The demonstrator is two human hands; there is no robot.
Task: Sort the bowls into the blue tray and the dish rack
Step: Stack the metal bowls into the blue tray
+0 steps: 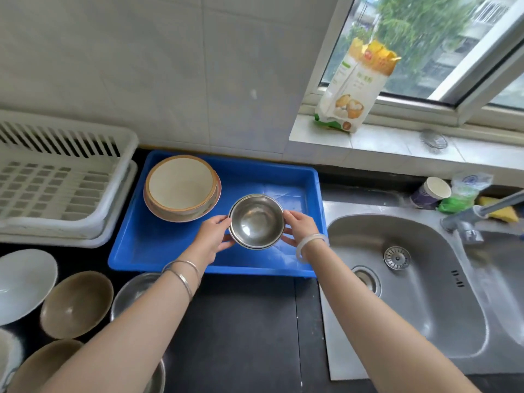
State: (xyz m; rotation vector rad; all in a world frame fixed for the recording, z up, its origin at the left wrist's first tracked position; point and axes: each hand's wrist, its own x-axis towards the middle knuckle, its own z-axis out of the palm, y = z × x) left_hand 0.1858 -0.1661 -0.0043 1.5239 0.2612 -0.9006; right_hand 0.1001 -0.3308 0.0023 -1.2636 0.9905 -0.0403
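A small stack of steel bowls hangs over the blue tray, gripped on its left rim by my left hand and on its right rim by my right hand. In the tray's far left corner sits a cream bowl with an orange rim, nested in a wider pinkish bowl. The white dish rack stands left of the tray with nothing in it. On the dark counter at the lower left lie a white bowl, a brown bowl, a second brown bowl and a steel bowl.
A steel sink with its faucet lies right of the tray. Behind it stand a paper cup, a green bag and a yellow sponge. A flour bag rests on the windowsill.
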